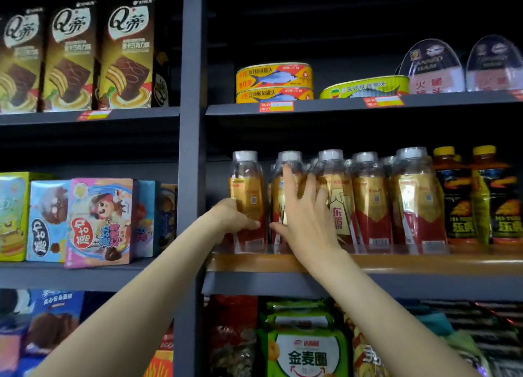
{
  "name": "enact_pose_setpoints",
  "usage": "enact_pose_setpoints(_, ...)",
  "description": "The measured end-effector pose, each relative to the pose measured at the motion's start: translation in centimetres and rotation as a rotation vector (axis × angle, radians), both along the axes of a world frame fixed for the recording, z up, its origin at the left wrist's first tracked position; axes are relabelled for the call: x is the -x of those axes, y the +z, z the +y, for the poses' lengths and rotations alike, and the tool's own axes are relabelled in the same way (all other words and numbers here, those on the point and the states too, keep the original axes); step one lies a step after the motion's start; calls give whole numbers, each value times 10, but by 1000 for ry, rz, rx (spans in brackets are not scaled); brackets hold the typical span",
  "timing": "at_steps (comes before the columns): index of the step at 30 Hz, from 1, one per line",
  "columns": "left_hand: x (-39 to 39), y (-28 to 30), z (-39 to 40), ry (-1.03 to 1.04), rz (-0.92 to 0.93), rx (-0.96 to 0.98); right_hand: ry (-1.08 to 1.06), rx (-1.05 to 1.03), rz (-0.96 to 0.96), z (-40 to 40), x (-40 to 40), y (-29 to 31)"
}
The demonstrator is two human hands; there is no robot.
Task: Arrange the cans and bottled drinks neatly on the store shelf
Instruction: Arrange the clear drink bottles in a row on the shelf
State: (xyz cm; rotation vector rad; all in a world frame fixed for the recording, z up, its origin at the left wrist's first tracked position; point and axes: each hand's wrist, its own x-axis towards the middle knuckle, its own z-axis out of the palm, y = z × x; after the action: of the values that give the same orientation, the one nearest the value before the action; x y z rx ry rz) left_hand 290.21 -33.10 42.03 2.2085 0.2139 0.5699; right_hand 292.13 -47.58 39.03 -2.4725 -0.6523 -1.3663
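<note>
You are partway through the drinks row, and most of what shows looks close to tidy already. Your left hand [236, 217] curls round the lower body of the leftmost gold-and-red bottle [247, 198], thumb across the front of the label, while your right hand [307, 215] lies spread and nearly flat against the second bottle [283, 190] and its neighbour, fingers straight and holding nothing, the forefinger reaching up toward the cap. These bottles stand upright on the wooden-edged shelf [424, 263], behind a low clear rail, with a small gap between the first and the second. To their right, three more front bottles of the same drink [370, 201] stand close together with others behind, though their labels face different ways: some show the barcode side, one shows the front. Further right, the black-and-yellow energy drink bottles [458, 195] stand upright in line. On the shelf above, the yellow fish cans [274, 84] are stacked two high, but the green-and-yellow oval can [365, 88] sits tilted with open space between. By my reading, closing the gap, turning labels forward and squaring up the cans are what remain.
</note>
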Motion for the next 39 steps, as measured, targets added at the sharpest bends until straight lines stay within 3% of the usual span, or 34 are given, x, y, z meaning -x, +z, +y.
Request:
enact_pose_setpoints(6,-21,-2,2,73,-25,-8,64,-75,-2,-4,-10,-3)
enact_pose_setpoints(16,-64,-3,9,7,-2,-20,148,-128,-30,-7,-12,-7)
enact_pose_setpoints(20,-49,1,7,33,-163,37,225,-80,35,0,0,-9)
enact_pose_setpoints(24,-16,-7,1,-222,-212,220,371,-206,200,3,2,-4)
enact_pose_setpoints(26,-2,-13,0,-239,-252,236,443,-212,277,8,2,2)
enact_pose_setpoints(29,6,-15,1,-187,-265,121,502,-187,397,12,1,14)
enact_pose_setpoints(33,2,-9,1,-32,-85,-157,325,-285,306,6,-11,31)
enact_pose_setpoints(39,-10,-10,3,17,-91,-177,164,-269,375,35,-40,37)
